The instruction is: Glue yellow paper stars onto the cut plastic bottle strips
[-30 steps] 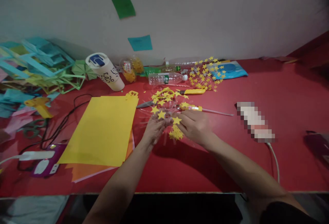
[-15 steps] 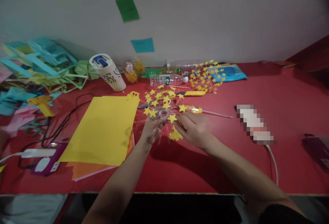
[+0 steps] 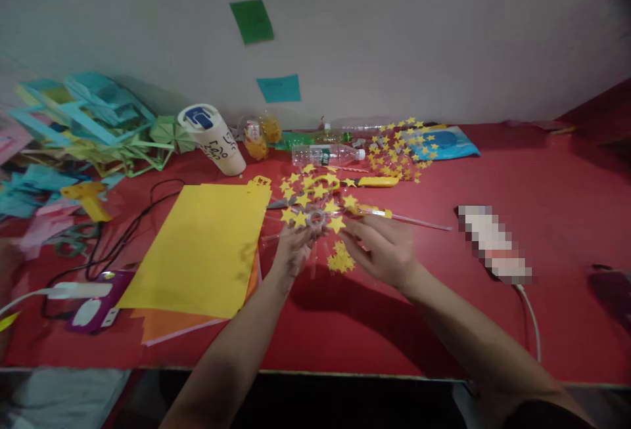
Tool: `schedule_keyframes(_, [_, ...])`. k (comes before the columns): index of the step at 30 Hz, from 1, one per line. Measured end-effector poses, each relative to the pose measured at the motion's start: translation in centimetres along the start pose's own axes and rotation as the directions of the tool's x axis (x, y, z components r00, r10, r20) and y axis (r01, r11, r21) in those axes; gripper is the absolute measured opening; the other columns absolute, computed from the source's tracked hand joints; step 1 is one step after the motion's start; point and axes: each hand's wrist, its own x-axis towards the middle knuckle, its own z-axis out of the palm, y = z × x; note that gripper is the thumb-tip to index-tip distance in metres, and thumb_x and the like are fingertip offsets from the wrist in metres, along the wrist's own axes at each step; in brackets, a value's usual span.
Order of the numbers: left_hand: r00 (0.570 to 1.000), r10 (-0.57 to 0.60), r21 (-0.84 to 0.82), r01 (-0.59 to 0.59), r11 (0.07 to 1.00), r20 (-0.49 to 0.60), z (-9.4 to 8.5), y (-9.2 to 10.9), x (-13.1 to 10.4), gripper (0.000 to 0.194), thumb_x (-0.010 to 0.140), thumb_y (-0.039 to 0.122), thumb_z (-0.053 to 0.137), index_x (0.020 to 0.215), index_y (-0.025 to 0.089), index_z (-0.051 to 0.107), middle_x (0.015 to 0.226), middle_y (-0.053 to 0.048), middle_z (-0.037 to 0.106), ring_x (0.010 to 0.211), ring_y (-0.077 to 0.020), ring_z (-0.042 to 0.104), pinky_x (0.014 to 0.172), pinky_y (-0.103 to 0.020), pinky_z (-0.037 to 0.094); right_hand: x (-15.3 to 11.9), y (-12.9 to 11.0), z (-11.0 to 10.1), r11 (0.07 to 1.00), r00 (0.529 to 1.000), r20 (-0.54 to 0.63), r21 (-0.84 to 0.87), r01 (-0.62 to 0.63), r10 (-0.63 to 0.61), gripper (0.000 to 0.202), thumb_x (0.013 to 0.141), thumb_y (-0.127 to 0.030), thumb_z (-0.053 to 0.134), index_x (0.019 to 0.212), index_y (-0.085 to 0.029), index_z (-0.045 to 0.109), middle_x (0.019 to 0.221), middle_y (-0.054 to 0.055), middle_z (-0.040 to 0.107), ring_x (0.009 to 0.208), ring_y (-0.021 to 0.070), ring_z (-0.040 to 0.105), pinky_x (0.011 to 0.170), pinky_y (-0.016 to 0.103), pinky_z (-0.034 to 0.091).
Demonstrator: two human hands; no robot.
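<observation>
My left hand (image 3: pixel 292 250) is closed round a clear plastic piece (image 3: pixel 315 219) whose thin strips spread outward, several tipped with yellow stars. At its right side, my right hand (image 3: pixel 382 245) has its fingertips pinched by a yellow star (image 3: pixel 336 224); the fingers partly hide the contact. A small pile of loose yellow stars (image 3: pixel 341 258) lies on the red table between the hands. Behind the right hand is a screwdriver (image 3: pixel 419 221), and a yellow cutter (image 3: pixel 378 182) lies beyond it.
Yellow sheets (image 3: pixel 197 251) lie left, near a glue gun (image 3: pixel 89 199), scissors (image 3: pixel 73 240) and cables. A white cup (image 3: pixel 217 140), plastic bottles (image 3: pixel 325 154), another star-tipped piece (image 3: pixel 399 150) and a blue packet (image 3: pixel 451 142) stand or lie behind. A blurred-out device (image 3: pixel 493 244) is right.
The view has shifted slightly, moving the scene a little to the right. Both hands keep nearly the same pose at the star-tipped plastic piece.
</observation>
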Motion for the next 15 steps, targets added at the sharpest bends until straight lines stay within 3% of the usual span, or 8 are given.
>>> schedule_keyframes(4, [0.996,0.088,-0.008,-0.088,0.996,0.02,-0.2,0.0,0.0,0.044,0.046,0.032,0.09,0.077,0.018,0.062,0.078,0.0,0.071,0.063,-0.0133,0.067,0.064,-0.026,0.055,0.5,0.9,-1.4,0.986,0.987,-0.074,0.097,-0.134,0.141,0.009,0.087,-0.011,0.054,0.087,-0.017,0.061,0.067,0.001,0.063,0.056,0.0094,0.055,0.053,0.021,0.044])
schedule_keyframes(8, [0.986,0.164,-0.015,-0.164,0.986,0.012,-0.4,-0.4,0.3,0.044,0.049,0.029,0.09,0.079,0.018,0.06,0.076,0.001,0.069,0.065,-0.0134,0.068,0.065,-0.026,0.055,0.8,1.4,-2.6,0.984,0.98,-0.107,0.083,-0.158,0.166,0.011,0.086,-0.009,0.055,0.084,-0.02,0.06,0.062,-0.002,0.059,0.054,0.0092,0.053,0.052,0.022,0.042])
schedule_keyframes(12, [0.974,0.226,-0.001,-0.226,0.974,-0.035,-0.7,-1.0,0.7,0.048,0.05,0.029,0.09,0.083,0.019,0.057,0.077,0.003,0.069,0.062,-0.0115,0.067,0.063,-0.024,0.056,0.7,0.8,-2.6,0.996,1.0,0.005,0.083,0.026,-0.026,0.01,0.085,-0.009,0.055,0.086,-0.018,0.059,0.06,-0.002,0.06,0.05,0.0088,0.05,0.049,0.021,0.04])
schedule_keyframes(15, [0.965,0.253,0.029,-0.252,0.967,-0.06,-0.8,-1.2,0.8,0.048,0.052,0.028,0.089,0.086,0.02,0.056,0.076,0.004,0.067,0.065,-0.0123,0.068,0.065,-0.025,0.057,0.5,0.1,-1.9,0.985,0.981,0.094,0.052,0.163,-0.167,0.009,0.087,-0.011,0.054,0.083,-0.016,0.06,0.059,-0.001,0.06,0.051,0.0097,0.05,0.051,0.022,0.039])
